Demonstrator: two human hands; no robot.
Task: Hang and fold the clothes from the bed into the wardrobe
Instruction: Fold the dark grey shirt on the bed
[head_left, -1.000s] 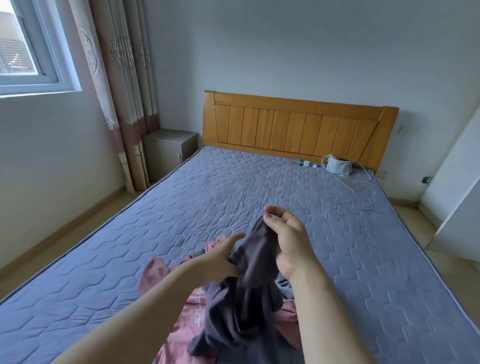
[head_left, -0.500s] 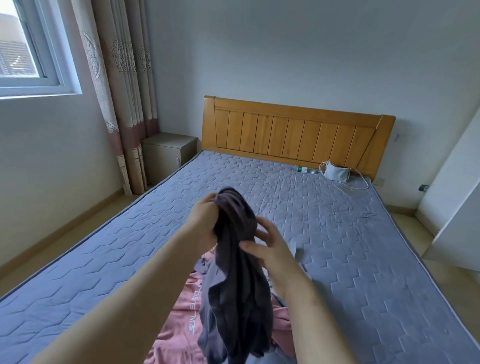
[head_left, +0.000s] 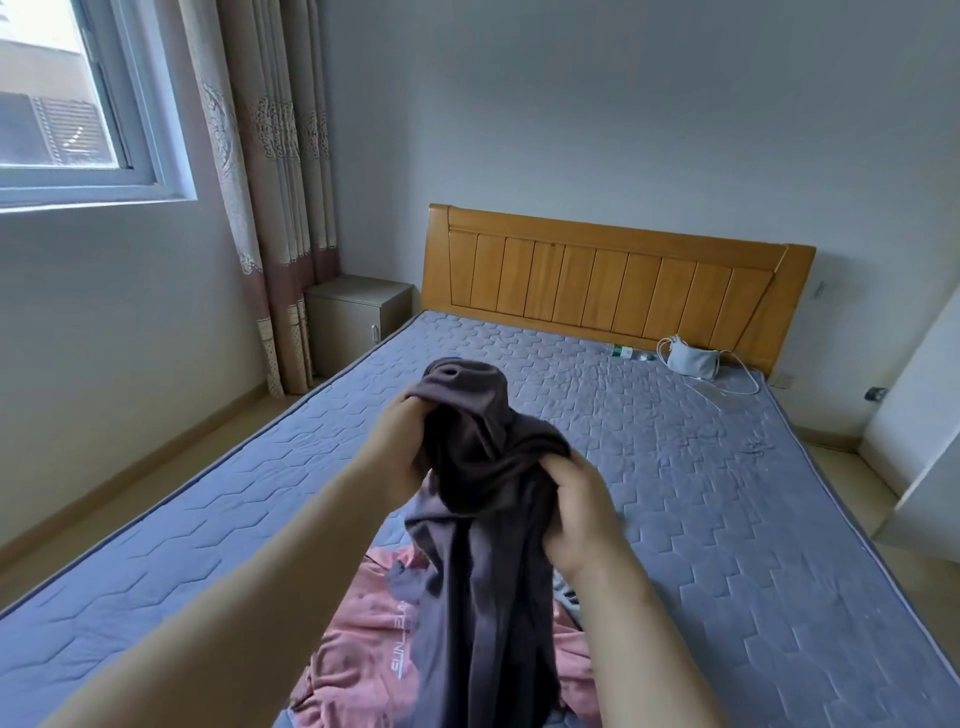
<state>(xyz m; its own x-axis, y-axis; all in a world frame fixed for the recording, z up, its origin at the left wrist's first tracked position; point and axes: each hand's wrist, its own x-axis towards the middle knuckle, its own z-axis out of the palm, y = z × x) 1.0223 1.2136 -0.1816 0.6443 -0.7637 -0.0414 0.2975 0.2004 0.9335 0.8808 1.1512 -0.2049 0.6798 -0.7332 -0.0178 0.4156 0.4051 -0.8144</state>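
Note:
A dark purple-grey garment (head_left: 483, 519) hangs bunched in the air above the bed (head_left: 701, 493). My left hand (head_left: 397, 452) grips its upper left part, and my right hand (head_left: 576, 514) clutches a fold on its right side. The cloth drapes down between my forearms. Under it on the mattress lies a pink garment (head_left: 363, 654) with white lettering, partly covered by the dark one. A small patch of striped cloth (head_left: 566, 592) shows beside my right wrist.
A wooden headboard (head_left: 613, 280) stands at the far end. A grey pouch with a white cable (head_left: 693, 361) and a small bottle (head_left: 628, 353) lie near it. A bedside cabinet (head_left: 358, 314) and curtains (head_left: 275, 208) are at left, a white door or panel (head_left: 919, 441) at right.
Both hands have lifted the dark garment higher off the bed. My right hand shifted from the middle of the cloth to gripping a fold on its right side.

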